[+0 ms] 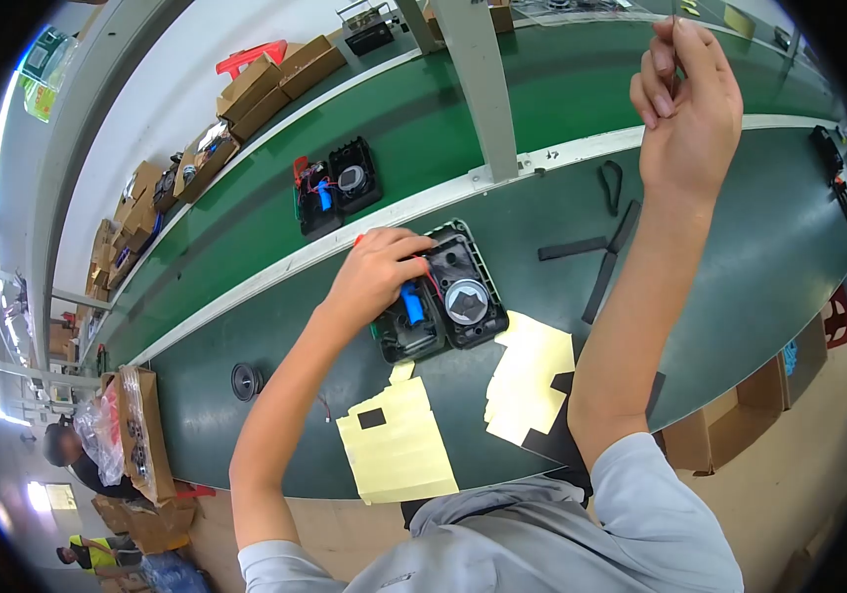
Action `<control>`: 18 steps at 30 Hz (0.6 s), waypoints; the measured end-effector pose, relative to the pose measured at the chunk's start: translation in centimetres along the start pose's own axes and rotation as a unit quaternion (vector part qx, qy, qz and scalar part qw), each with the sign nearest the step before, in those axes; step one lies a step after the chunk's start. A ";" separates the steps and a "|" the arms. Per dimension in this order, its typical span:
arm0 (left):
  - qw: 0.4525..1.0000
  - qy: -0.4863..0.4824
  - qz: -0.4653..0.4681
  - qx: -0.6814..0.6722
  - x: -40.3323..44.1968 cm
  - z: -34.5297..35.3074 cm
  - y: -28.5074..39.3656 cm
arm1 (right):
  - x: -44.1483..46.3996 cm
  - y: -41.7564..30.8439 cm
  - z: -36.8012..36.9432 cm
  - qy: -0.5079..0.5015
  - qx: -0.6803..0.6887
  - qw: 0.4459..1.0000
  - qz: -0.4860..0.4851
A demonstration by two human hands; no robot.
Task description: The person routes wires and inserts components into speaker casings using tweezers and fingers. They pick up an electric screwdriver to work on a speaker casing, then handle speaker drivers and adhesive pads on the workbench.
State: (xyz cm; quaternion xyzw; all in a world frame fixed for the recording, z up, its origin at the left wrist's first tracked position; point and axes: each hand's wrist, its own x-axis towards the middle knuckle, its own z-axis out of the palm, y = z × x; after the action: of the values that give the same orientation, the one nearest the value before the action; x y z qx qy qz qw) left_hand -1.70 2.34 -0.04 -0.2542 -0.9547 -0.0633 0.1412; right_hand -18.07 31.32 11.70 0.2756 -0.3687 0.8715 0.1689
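An opened black plastic case (490,284) lies on the dark green bench, its two halves side by side. A round speaker (466,301) with a silver back sits in the right half; a blue part (411,303) and red wires show in the left half. My left hand (376,265) is closed over the case's upper edge, fingers reaching inside. Far up at the right, my right hand (688,89) is raised with its fingers pinched together. Something thin and dark shows at its fingertips, too small to name.
Yellow adhesive sheets (399,450) lie near the front edge. Black foam strips (574,248) are to the right, a loose speaker (245,381) to the left. A second open case (352,183) rests on the belt beyond the pale rail. A metal post (478,89) stands behind.
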 end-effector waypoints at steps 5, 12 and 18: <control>0.999 -0.037 0.031 0.007 1.7 1.2 -0.6 | 0.1 0.1 -0.4 0.002 -0.017 1.000 0.002; 0.997 -0.078 -0.002 0.011 1.3 -0.2 0.6 | -0.3 -0.3 1.7 -0.002 -0.040 0.999 0.021; 0.994 -0.007 -0.078 -0.075 -0.5 -1.8 1.9 | -0.9 -0.7 2.8 -0.011 -0.052 0.998 0.026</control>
State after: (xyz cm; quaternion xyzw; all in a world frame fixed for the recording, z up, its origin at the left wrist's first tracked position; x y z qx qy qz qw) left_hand 0.15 3.38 1.62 -0.1897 -0.9651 -0.1436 0.1095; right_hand -16.04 29.63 13.13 0.2662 -0.4225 0.8523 0.1558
